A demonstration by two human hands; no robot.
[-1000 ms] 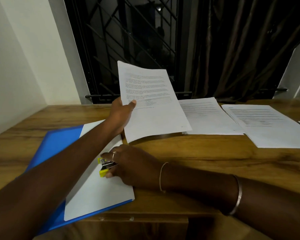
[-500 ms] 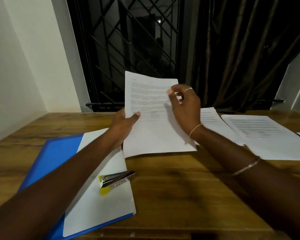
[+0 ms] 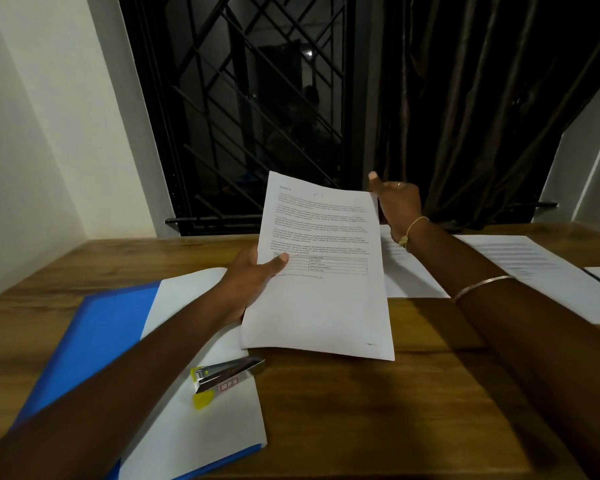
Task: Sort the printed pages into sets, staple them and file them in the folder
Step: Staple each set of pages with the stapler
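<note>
Wooden desk under a barred window: left hand grips, right hand pinches a white printed set. On the open blue folder lies a silver-yellow stapler; other paper piles wait, so much seems undone.

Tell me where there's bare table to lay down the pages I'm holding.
Best patch: bare wood in the near middle, this side of the held pages, between the blue folder, with the stapler on its pages, and the right forearm. A smaller strip lies far left, between folder and wall. Crowded: far right, where page piles lie side by side.
</note>
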